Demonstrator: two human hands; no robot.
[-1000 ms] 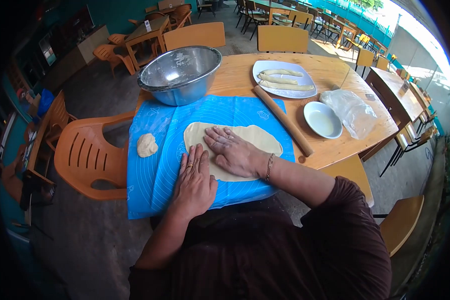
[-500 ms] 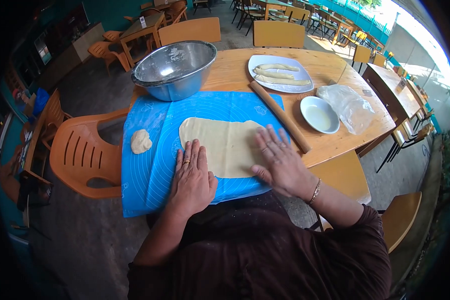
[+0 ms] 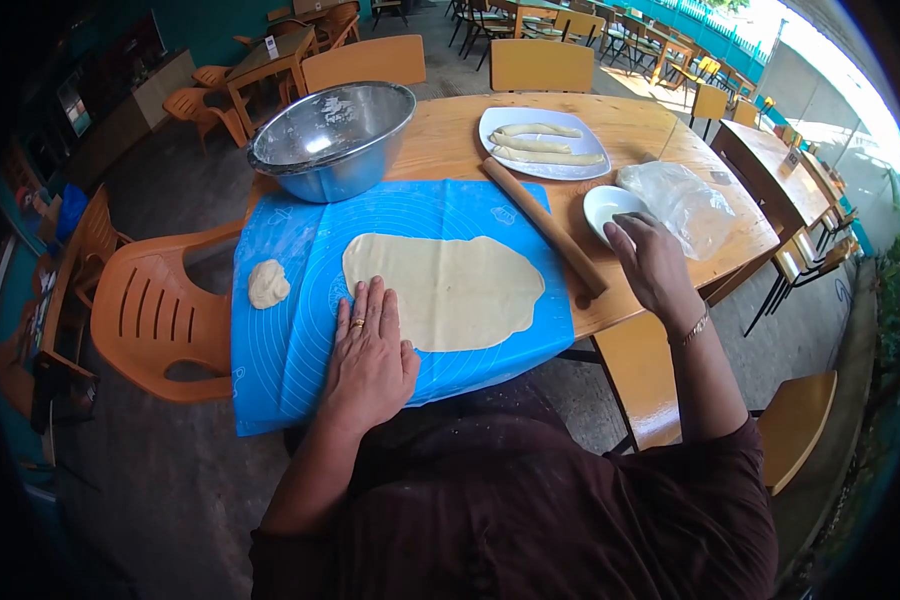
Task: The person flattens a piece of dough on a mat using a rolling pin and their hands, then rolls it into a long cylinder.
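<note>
A thin, flattened sheet of dough lies on the blue mat. My left hand rests flat, fingers stretched out, across the sheet's lower left edge. Over the near rim of a small white bowl is my right hand, its fingers bent down towards the inside and the thumb apart; nothing shows in it. The fingertips are partly hidden. Between the sheet and the bowl a wooden rolling pin lies slantwise on the mat's right edge. A round ball of dough sits on the mat's left side.
A large steel mixing bowl stands at the back left of the wooden table. Behind the rolling pin, a white plate bears several dough rolls. A clear plastic bag lies right of the small bowl. An orange chair is at left.
My right hand has left the right side of the dough sheet and moved right to the small bowl. My left hand stays on the sheet. The view has shifted slightly.
</note>
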